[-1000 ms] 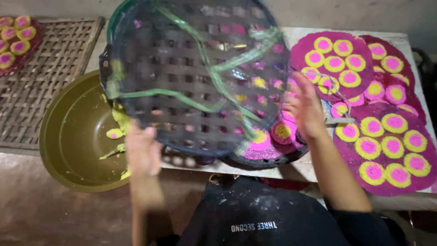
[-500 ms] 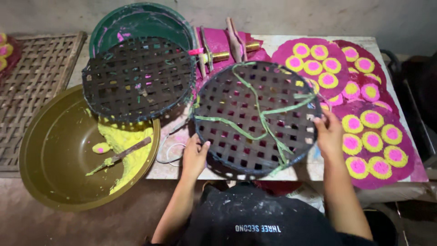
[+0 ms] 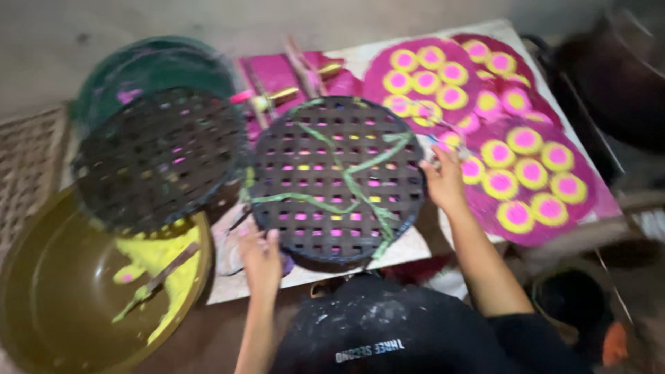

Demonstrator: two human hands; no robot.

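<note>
Black woven lattice tray, laced with green strips, is gripped at its near-left rim by the left hand and at its right rim by the right hand, lying flat on the bench. Pink-and-yellow rounds are already laid out; yellow paste is left in the olive basin.

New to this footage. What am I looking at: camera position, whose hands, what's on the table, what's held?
One camera, worn on a person's head, looks down at their own two bare hands. The left hand and right hand hold opposite edges of a round black woven tray with green strips, lying on a pale table. Left of it sits a second black tray over a brass-coloured bowl holding yellow paste. To the right lie pink discs with yellow rings. The picture is motion-blurred.
</note>
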